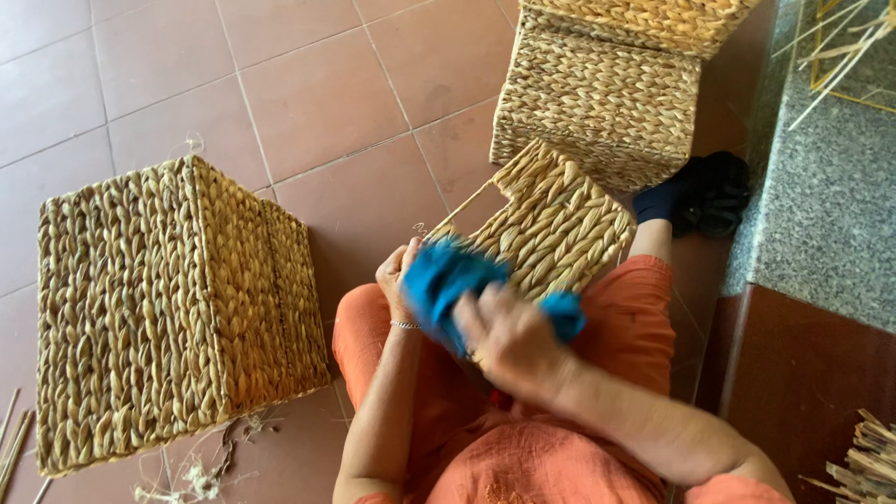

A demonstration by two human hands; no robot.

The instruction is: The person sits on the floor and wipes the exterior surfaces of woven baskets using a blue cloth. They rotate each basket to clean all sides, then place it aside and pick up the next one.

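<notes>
On the lap: woven panel. Right hand grasps blue cloth against it; left hand grips panel's edge beside cloth. Finished basket left of panel.

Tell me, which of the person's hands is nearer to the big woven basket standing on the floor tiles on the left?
Left. The left hand grips the blue cloth on the side facing the big woven basket; the right hand lies farther away, beyond the cloth.

both forearms reach in over the lap, bent at the elbows; left hand curled with fingers tucked, thin bracelet at its wrist, right hand knuckles up, fingers closed in a grip
</notes>
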